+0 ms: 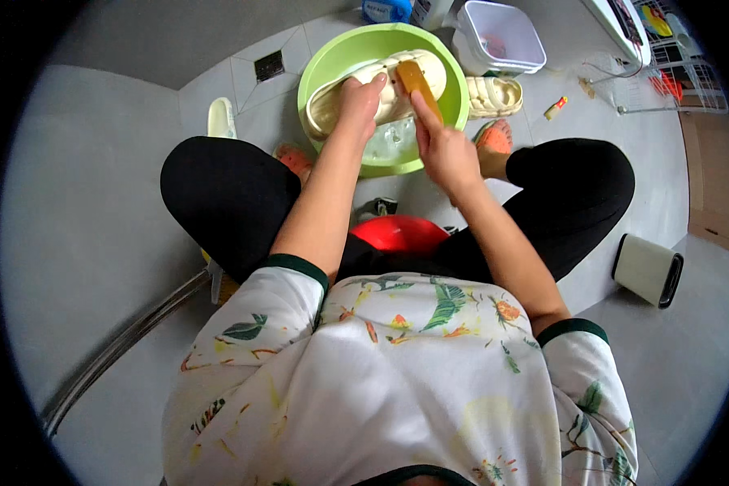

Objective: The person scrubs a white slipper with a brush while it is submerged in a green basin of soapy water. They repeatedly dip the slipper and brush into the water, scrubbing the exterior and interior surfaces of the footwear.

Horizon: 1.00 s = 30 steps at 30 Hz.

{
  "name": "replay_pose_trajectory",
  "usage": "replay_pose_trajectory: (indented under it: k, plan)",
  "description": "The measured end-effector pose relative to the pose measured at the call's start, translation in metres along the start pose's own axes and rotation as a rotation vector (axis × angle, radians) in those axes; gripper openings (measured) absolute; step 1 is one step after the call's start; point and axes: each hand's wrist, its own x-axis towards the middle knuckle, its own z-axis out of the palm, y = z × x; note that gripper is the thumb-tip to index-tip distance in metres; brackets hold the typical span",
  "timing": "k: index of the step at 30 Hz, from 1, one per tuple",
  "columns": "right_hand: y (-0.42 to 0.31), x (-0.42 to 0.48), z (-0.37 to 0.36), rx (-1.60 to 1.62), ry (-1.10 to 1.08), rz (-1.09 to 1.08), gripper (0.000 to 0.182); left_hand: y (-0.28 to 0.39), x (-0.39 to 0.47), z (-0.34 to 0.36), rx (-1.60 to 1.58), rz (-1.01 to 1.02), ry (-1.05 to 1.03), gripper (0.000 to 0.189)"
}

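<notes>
A cream-coloured foam clog lies across a round green plastic basin, tilted over some cloudy, sudsy water. My left hand grips the clog near its heel opening, thumb on top. In my right hand is a yellow-brown scrubbing brush, its head pressed to the upper of the clog near the toe. The index finger stretches along the brush's back. The bristles are hidden beneath it. Just right of the basin, a matching cream clog rests on the tiled floor.
Behind the basin stand a blue bottle and a white plastic tub. A small brush lies right, near a wire rack. A floor drain and a pale slipper are left. A waste bin sits right.
</notes>
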Motion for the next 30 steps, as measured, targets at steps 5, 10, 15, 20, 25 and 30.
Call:
replay_pose_trajectory:
  k: [5,10,15,20,25,30]
  plan:
    - [0.021,0.073,0.001,0.157,0.151,0.053,0.043,0.009,-0.008,0.013,0.039,-0.016,-0.119,0.029]
    - [0.036,0.070,-0.014,0.901,0.177,0.434,0.044,0.008,0.000,0.006,-0.138,0.110,-0.118,0.030]
    - [0.020,0.036,0.017,0.273,0.305,-0.088,0.044,0.008,-0.003,0.005,-0.140,0.049,-0.126,0.030]
    - [0.011,0.059,-0.010,0.436,0.175,0.212,0.045,-0.004,-0.005,0.003,-0.037,0.049,-0.100,0.037]
    - [0.011,0.026,0.018,0.356,0.346,-0.022,0.042,-0.003,-0.011,0.001,-0.386,-0.108,-0.138,0.042]
    - [0.008,0.056,-0.004,0.485,0.174,0.171,0.044,-0.022,-0.003,0.000,-0.433,-0.187,-0.237,0.042]
